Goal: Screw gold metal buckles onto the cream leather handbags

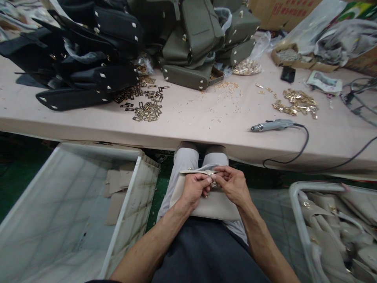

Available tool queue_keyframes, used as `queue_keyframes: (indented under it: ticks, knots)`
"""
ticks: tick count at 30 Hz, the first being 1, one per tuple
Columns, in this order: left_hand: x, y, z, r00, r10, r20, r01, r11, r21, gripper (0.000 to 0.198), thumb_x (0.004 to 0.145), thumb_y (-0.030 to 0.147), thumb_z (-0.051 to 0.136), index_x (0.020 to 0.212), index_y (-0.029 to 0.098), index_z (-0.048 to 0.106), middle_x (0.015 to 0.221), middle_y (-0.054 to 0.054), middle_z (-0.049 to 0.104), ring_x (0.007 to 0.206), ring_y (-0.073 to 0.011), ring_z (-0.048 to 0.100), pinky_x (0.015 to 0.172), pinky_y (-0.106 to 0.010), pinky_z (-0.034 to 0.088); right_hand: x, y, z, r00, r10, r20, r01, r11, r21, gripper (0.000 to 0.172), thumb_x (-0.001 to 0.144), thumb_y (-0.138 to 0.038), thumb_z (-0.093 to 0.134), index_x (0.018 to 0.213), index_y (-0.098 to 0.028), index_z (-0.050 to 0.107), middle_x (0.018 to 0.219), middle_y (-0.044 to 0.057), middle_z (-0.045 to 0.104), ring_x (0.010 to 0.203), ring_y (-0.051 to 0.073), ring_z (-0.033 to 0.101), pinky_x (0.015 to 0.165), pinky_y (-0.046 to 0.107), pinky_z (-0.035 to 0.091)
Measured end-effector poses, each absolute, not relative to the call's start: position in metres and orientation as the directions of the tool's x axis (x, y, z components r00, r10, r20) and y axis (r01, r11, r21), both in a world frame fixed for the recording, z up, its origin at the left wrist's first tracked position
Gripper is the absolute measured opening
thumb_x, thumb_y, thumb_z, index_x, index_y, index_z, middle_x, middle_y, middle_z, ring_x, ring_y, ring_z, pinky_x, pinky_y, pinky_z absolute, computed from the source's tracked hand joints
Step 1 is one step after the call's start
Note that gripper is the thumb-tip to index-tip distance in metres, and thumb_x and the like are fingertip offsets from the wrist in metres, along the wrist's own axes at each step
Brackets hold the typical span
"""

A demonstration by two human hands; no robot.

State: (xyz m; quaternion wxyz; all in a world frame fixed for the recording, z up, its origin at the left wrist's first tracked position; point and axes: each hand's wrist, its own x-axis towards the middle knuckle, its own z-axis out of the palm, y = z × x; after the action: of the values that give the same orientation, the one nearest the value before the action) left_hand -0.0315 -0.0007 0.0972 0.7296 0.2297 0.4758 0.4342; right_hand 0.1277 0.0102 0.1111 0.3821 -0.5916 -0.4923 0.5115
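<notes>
A cream leather bag [216, 207] lies across my lap, below the table edge. My left hand [195, 189] is closed on the bag's upper edge, its fingers curled round the flap. My right hand [232, 184] pinches a small metal fitting [213, 183] at the same spot on the flap. The two hands touch each other over the fitting. What the fitting is exactly I cannot make out.
A pink table [188, 118] bears black bags [85, 59], olive bags [203, 43], heaps of gold hardware [147, 110] [297, 103] and a corded electric screwdriver [272, 125]. A white bin [73, 212] stands on my left, and a bin of cream bags [332, 232] on my right.
</notes>
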Motion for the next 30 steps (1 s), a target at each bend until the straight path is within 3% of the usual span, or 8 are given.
queue_keyframes:
  ticks: [6,12,16,20,25,30]
  knots:
    - [-0.029,0.006,0.101,0.226,0.780,-0.584,-0.500,0.607,0.617,0.032,0.064,0.039,0.085,0.069,0.010,0.072,0.052,-0.002,0.061,0.042,-0.0094,0.052,0.037,-0.019,0.039,0.126,0.009,0.112,0.000,0.970,-0.241,0.142,-0.239,-0.961,0.045,0.073,-0.045,0.086,0.101,-0.014,0.068,0.072,0.004,0.070,0.062,0.015,0.063,0.057,0.026,0.050]
    - [-0.021,0.010,0.094,0.191,0.790,-0.583,-0.531,0.583,0.615,0.031,0.063,0.036,0.087,0.063,0.011,0.069,0.051,0.000,0.059,0.041,-0.0073,0.049,0.039,-0.020,0.038,0.132,0.005,0.111,-0.021,0.976,-0.218,0.188,-0.210,-0.959,0.043,0.080,-0.048,0.081,0.104,-0.015,0.068,0.079,0.006,0.071,0.067,0.018,0.065,0.060,0.029,0.053]
    - [-0.018,0.009,0.093,0.193,0.788,-0.584,-0.548,0.580,0.602,0.032,0.065,0.036,0.087,0.065,0.011,0.068,0.054,0.000,0.060,0.041,-0.0068,0.049,0.040,-0.020,0.037,0.147,-0.002,0.127,-0.164,0.986,0.014,0.363,0.074,-0.929,0.027,0.090,-0.035,0.070,0.112,-0.021,0.071,0.097,0.008,0.070,0.081,0.019,0.066,0.074,0.033,0.055]
    - [-0.018,0.010,0.098,0.230,0.780,-0.583,-0.582,0.590,0.560,0.025,0.065,0.030,0.086,0.070,0.012,0.069,0.058,0.000,0.061,0.045,-0.0072,0.051,0.043,-0.021,0.039,0.152,-0.005,0.141,-0.352,0.907,0.231,0.429,0.375,-0.822,0.029,0.089,-0.021,0.069,0.118,-0.026,0.071,0.106,0.009,0.066,0.095,0.022,0.064,0.083,0.037,0.055]
    - [-0.017,0.013,0.101,0.269,0.765,-0.585,-0.627,0.600,0.496,0.019,0.065,0.024,0.083,0.070,0.013,0.068,0.057,0.001,0.059,0.046,-0.0069,0.048,0.044,-0.020,0.038,0.143,-0.003,0.136,-0.395,0.862,0.317,0.464,0.485,-0.741,0.025,0.094,-0.015,0.059,0.109,-0.028,0.074,0.103,0.007,0.064,0.096,0.020,0.064,0.082,0.034,0.055]
    - [-0.021,0.019,0.101,0.346,0.712,-0.611,-0.658,0.648,0.384,0.013,0.067,0.018,0.080,0.072,0.012,0.069,0.060,0.000,0.062,0.048,-0.0066,0.049,0.047,-0.019,0.039,0.144,0.001,0.129,-0.438,0.830,0.346,0.490,0.543,-0.682,0.028,0.096,-0.015,0.058,0.115,-0.030,0.072,0.110,0.008,0.065,0.099,0.020,0.063,0.082,0.033,0.054]
